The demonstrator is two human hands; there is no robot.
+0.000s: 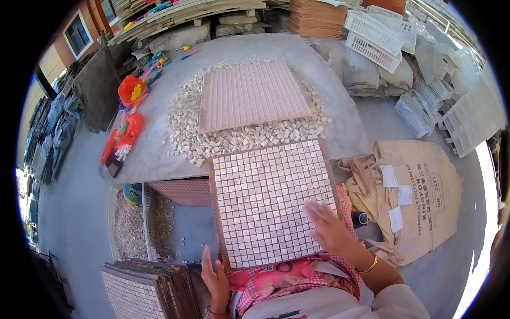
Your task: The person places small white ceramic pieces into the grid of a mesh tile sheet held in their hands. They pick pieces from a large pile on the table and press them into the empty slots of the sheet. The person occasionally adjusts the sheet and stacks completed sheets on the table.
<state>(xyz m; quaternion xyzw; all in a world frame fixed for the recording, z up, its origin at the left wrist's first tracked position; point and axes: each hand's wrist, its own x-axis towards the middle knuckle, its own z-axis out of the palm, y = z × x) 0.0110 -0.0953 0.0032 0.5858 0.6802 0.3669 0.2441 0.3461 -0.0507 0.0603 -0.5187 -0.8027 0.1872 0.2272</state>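
A square mosaic tray rests across my lap, its brown frame filled with rows of small pale stone tiles. Over its right part, my right hand lies with stretched, slightly blurred fingers; whether they touch the tiles is hard to tell. My left hand stands beside the tray's lower left corner, fingers up and thumb apart, holding nothing. Beyond the tray, a ridged pinkish grid board sits on a heap of loose stone cubes on the grey table.
Filled mosaic trays are stacked at lower left, near a white crate of stone chips. Red bags with toys lie on the table's left side. A tan sack and dark bottle are at right, white plastic crates behind.
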